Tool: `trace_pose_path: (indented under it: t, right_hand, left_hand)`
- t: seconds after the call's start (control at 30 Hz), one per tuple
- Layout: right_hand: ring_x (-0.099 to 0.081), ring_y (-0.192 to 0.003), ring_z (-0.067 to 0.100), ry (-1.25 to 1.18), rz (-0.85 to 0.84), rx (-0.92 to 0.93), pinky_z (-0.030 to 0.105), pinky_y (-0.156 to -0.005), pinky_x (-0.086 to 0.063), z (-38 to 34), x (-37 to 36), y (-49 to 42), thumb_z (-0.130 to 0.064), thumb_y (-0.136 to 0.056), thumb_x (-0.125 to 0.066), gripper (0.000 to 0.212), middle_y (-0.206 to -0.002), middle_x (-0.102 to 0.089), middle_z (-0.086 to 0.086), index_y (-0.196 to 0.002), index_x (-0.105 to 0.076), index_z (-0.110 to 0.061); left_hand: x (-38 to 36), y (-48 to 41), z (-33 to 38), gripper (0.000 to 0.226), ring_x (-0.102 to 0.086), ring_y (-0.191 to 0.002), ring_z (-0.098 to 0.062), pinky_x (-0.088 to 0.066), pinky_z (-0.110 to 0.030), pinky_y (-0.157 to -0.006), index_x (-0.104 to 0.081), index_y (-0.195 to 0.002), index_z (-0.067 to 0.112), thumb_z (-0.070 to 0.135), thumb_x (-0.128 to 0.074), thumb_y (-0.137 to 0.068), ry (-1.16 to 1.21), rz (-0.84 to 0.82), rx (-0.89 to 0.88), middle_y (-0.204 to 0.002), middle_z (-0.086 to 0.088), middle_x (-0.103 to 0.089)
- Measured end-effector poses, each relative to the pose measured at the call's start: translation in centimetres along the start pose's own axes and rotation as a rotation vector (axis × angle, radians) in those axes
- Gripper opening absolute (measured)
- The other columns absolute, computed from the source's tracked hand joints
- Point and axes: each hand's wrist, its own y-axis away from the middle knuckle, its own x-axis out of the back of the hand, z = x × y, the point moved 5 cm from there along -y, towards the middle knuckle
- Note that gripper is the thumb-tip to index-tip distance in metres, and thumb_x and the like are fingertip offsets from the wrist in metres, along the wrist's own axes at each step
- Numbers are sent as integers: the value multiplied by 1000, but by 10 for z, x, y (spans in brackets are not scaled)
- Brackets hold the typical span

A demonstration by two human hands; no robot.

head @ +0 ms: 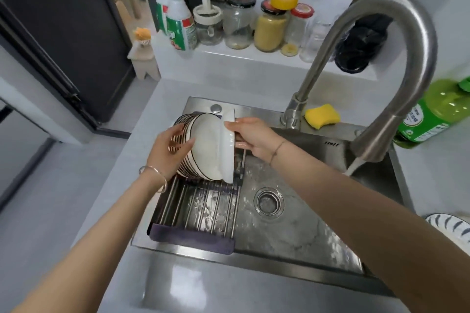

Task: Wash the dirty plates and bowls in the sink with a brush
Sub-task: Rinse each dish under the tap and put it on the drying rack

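Note:
Several white plates with dark rims stand on edge at the far end of a metal drying rack that spans the left side of the sink. My left hand rests against the left side of the stack, fingers spread. My right hand grips a plain white plate, upright at the right end of the stack. Water runs from the steel faucet into the right part of the sink. No brush is in view.
A yellow sponge lies behind the sink beside the faucet base. A green detergent bottle stands at the right. Jars and bottles line the back ledge. A patterned dish sits at the right edge. The drain is open.

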Motion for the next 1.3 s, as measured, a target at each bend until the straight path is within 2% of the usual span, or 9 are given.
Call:
trace_pose_path:
  t: [0.13, 0.27, 0.43, 0.6, 0.7, 0.77, 0.97, 1.17, 1.3]
  right_hand:
    - [-59, -85, 18, -21, 23, -14, 18, -42, -51, -1, -31, -12, -6, -90, -64, 18, -99, -59, 11, -82, -49, -13]
    - [-60, -96, 24, 23, 72, -30, 36, -83, -55, 2, -50, -26, -4, -92, -60, 17, -102, -58, 14, -84, -47, -13]
    - [-55, -70, 17, 105, 70, -3, 17, -38, -47, 3, -68, -37, -1, -91, -58, 30, -77, -51, 8, -70, -41, -14]
    - [-65, -86, 26, 228, 61, 27, 31, -68, -59, 13, -82, -42, -7, -89, -65, 28, -88, -57, 14, -71, -44, -12]
    - [-59, -67, 18, 181, 13, 53, 21, -51, -54, 14, -80, -39, -10, -89, -66, 28, -77, -55, 11, -71, -45, -12]
    - [-59, -62, 13, 63, -86, -1, 25, -61, -58, 19, -76, -32, -13, -91, -64, 19, -73, -61, 7, -78, -50, -12]
    - [-67, -83, 12, -111, -165, -88, 20, -70, -58, 48, -2, 14, -22, -90, -64, 13, -92, -68, 0, -98, -62, -12]
    - [-70, -86, 12, -256, 58, -50, 22, -71, -55, 96, 137, 89, -21, -90, -60, 11, -96, -72, 1, -98, -64, -15]
    - [-71, -85, 14, -275, 300, 1, 24, -72, -56, 123, 247, 160, -36, -72, -77, 38, -96, -72, 4, -99, -66, -12]
  left_hand:
    - [-8, 4, -21, 57, -48, -102, -16, -44, -29, -98, -45, -143, 20, 30, -64, -91, -58, -104, 49, -121, -2, -39]
    - [-17, 10, -39, 78, -38, -120, -21, -35, -37, -111, -35, -149, 26, 34, -75, -81, -76, -169, 52, -121, -1, -28]
    - [-24, 11, -44, 98, -32, -119, -16, -29, -27, -111, -30, -150, 29, 48, -80, -67, -39, -122, -2, -117, -1, -26]
    - [-29, 13, -49, 89, -33, -114, -15, -30, -23, -107, -27, -150, 32, 34, -78, -77, -21, -97, 14, -115, 0, -26]
    - [-31, 14, -46, 86, -36, -109, -14, -29, -16, -102, -29, -149, 30, 27, -78, -79, 14, -71, 26, -113, -2, -28]
    - [-30, 16, -41, 80, -41, -98, -8, -30, -6, -94, -36, -147, 25, 23, -79, -79, 44, -31, 28, -108, -1, -33]
    - [-29, 39, -14, 15, -42, -55, -1, -40, -18, -60, -65, -95, 20, 16, -73, -84, 278, 111, 79, -69, 5, -50]
    - [-106, 62, 35, 9, -44, -46, 3, -36, -10, -52, -67, -90, 4, 12, -71, -86, 289, -213, 64, -58, 8, -47]
    - [-193, 93, 73, 7, -50, -52, 6, -44, -11, -56, -65, -90, 15, 17, -71, -87, 244, -529, 70, -69, 3, -57]
